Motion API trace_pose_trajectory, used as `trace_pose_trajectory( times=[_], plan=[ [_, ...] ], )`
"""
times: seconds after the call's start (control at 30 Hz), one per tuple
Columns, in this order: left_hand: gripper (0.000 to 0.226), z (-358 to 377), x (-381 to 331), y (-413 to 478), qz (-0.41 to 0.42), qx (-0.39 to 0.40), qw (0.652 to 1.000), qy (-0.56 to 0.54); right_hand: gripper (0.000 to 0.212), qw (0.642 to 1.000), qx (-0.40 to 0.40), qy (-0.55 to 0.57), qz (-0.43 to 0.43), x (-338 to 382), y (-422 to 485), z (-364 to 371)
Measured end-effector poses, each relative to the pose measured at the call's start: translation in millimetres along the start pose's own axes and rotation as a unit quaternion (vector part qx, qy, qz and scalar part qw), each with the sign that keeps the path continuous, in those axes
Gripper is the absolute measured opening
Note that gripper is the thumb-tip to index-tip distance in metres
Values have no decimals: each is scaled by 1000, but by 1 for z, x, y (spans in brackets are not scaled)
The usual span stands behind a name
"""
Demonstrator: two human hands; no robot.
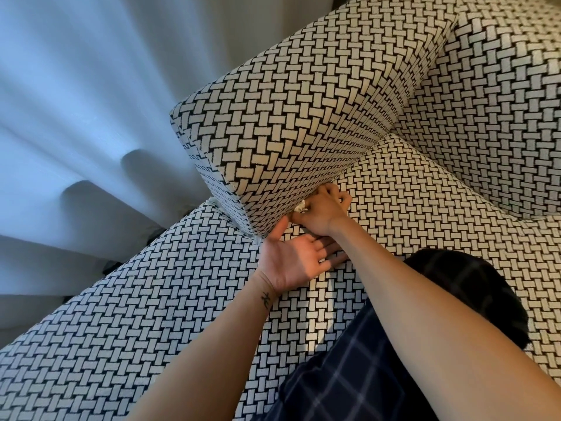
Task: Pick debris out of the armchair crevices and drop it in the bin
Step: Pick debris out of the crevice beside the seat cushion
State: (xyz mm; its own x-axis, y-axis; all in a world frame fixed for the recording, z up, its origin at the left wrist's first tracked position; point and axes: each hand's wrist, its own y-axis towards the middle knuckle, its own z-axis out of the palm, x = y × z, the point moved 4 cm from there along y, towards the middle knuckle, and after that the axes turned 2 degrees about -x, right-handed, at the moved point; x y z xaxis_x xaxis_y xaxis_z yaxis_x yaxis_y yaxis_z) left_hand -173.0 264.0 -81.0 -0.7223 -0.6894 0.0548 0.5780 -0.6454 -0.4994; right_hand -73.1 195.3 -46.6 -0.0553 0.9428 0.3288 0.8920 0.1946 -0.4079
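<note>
The armchair [425, 208] is covered in a black-and-white woven pattern. Its left armrest [288, 126] meets the seat cushion [151, 314] along a crevice. My right hand [321, 211] is at that crevice, with its fingers curled round a small crumpled whitish scrap [300, 207] that peeks out by the armrest. My left hand [296, 258] lies palm-up on the seat just below, fingers straight, thumb against the armrest's lower corner. No bin is in view.
A pale blue-grey curtain [91, 117] hangs to the left of the chair. The backrest [501, 101] rises at the upper right. My leg in dark checked cloth [364, 375] rests on the seat at the lower right.
</note>
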Motion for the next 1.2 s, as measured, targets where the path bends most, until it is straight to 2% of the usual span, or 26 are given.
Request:
trace_pose_trajectory(
  times=[0.17, 0.27, 0.47, 0.53, 0.67, 0.77, 0.9, 1.0, 1.13, 1.2],
  plan=[
    [90, -1, -1, 0, -3, 6, 1000, 15, 28, 997, -29, 69, -28, -5, -7, -4],
    [91, 1, -1, 0, -6, 20, 1000, 8, 15, 992, -51, 110, -41, -9, -10, -5],
    [91, 0, -1, 1, 0, 10, 1000, 19, 11, 979, -35, 198, -42, -17, -13, -8],
    [91, -1, -1, 1, 1, 8, 1000, 22, 7, 965, -28, 260, -18, -22, -16, -13],
    [93, -2, -2, 3, 14, -5, 1000, 8, 11, 931, 10, 364, -1, -30, -26, -25],
    [95, -3, -2, 2, 15, -13, 1000, -1, 21, 924, 33, 380, 16, -34, -39, -31],
    [86, 0, 0, -2, 14, -35, 999, 9, 25, 925, 43, 378, 19, -35, -53, -44],
    [88, 2, 0, -1, 16, -23, 999, 16, 30, 926, 47, 374, 15, -34, -58, -48],
    [80, 4, 0, -2, 23, -16, 999, 17, 30, 941, 103, 322, 9, -32, -63, -39],
    [72, 3, -1, -2, 27, -19, 999, 27, 25, 953, 101, 286, 2, -32, -61, -33]
  ],
)
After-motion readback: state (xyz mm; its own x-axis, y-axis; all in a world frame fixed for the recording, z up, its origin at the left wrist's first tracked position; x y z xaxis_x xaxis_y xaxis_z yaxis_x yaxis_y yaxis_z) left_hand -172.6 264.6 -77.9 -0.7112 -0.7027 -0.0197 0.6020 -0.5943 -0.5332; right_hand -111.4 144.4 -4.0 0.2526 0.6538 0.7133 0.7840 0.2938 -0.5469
